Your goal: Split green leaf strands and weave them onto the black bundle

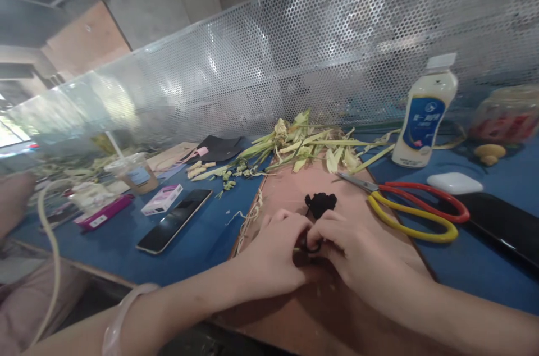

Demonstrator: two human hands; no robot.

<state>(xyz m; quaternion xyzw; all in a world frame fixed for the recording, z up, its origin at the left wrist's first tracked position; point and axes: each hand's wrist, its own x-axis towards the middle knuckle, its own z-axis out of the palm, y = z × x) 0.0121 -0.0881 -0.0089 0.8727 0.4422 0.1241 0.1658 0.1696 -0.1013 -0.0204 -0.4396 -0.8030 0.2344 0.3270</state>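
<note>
My left hand [280, 246] and my right hand [349, 246] meet over the reddish-brown board [278, 319], fingers bent and closed in a pinch. Between the fingertips shows a dark loop that looks like black yarn [312, 247]; its far side is hidden by my fingers. Just beyond them a small tangled black bundle of yarn [320, 205] lies on the board. To the right of my right hand lie scissors [415, 211] with one red and one yellow handle, blades pointing away to the left.
Behind the board is a heap of pale green corn husks [303, 142]. At right stand a white bottle [423, 114], a white case [455, 182] and a black object [501, 224]. Left are a phone [174, 221], a small box [162, 199], a cup [137, 173] and another person's arm [16, 201].
</note>
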